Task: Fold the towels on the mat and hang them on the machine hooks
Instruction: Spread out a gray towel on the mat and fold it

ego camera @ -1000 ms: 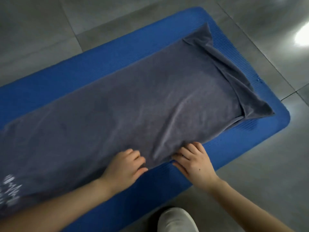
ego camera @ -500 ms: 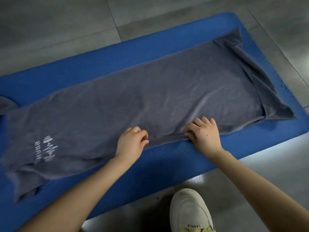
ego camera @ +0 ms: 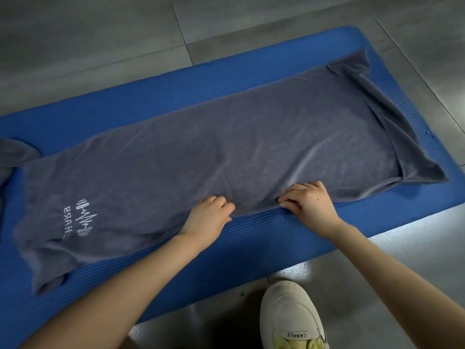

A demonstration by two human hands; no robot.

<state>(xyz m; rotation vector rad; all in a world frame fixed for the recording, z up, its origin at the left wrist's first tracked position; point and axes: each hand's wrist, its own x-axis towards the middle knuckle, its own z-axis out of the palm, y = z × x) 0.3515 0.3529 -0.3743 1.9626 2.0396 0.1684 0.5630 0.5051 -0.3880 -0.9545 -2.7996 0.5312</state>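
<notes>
A white shoe [ego camera: 292, 316] stands on the gray floor [ego camera: 100, 46], close to the blue mat [ego camera: 251, 250]. Past it, the left hand [ego camera: 208, 220] and the right hand [ego camera: 308, 204] each pinch the near edge of the gray towel [ego camera: 226, 157] with curled fingers. The towel lies long and flat on the mat, with white letters near its left end and its right end folded over.

matt cloth towel [ego camera: 226, 152], ribbed foam mat [ego camera: 176, 91]
</notes>
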